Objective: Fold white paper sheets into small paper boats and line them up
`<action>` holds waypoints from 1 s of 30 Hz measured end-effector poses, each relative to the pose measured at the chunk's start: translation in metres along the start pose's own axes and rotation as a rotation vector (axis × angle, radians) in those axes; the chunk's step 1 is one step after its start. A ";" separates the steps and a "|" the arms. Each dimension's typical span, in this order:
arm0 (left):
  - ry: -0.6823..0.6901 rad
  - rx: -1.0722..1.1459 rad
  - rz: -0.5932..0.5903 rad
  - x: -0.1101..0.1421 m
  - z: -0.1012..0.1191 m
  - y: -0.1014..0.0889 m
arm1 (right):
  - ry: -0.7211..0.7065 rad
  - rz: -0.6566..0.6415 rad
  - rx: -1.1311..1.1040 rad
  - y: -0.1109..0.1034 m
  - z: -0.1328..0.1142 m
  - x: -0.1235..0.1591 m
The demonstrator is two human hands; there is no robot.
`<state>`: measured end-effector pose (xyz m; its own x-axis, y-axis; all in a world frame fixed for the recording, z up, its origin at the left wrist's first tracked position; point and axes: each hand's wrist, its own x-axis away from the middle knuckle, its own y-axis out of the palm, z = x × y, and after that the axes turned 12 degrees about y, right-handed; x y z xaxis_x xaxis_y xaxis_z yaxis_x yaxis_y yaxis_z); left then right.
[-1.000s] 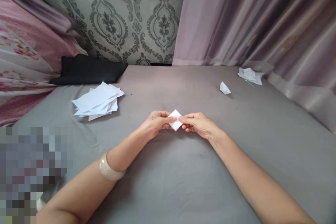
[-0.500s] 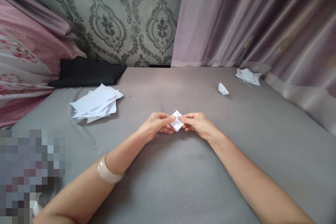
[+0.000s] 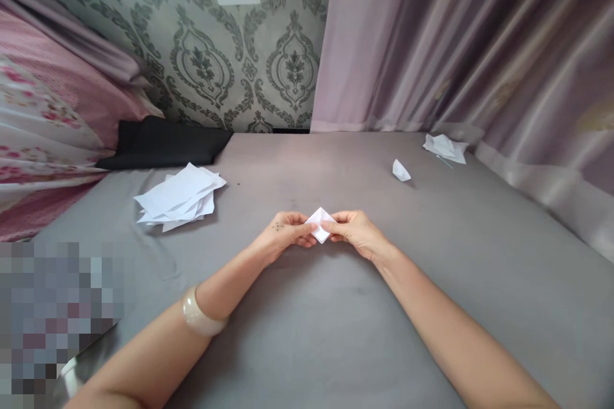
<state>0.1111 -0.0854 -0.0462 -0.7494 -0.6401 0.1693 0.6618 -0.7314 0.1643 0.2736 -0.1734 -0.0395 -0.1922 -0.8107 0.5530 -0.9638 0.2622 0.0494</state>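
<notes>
So the left hand has the left side of a small folded white paper pinched, thumb on top and fingers behind, and the right hand has the same kind of grip on the right side. The paper sits right between the two sets of fingertips, turned like a diamond with one corner pointing away from the person. Both thumbs press near its middle, pretty close to each other. Can't really tell whether the paper touches the gray sheet under the fingers.

Off to the left of the left fingers and a bit farther out there's a messy stack of white sheets, with a black cloth just beyond it. Past the right fingers, out to the right, a little folded piece lies by itself, and farther out again is a white pile with a thin stick just beside its near edge. There's also a pale bangle on the left forearm, well back from the fingers.
</notes>
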 end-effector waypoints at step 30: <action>0.602 -1.206 -0.103 -0.012 -0.015 0.016 | -0.657 0.344 0.984 -0.018 0.026 -0.003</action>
<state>0.1305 -0.0924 -0.0605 -0.8918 -0.3456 -0.2919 0.4073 -0.3323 -0.8507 0.2869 -0.1895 -0.0633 -0.2462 -0.9612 -0.1241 -0.5189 0.2389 -0.8208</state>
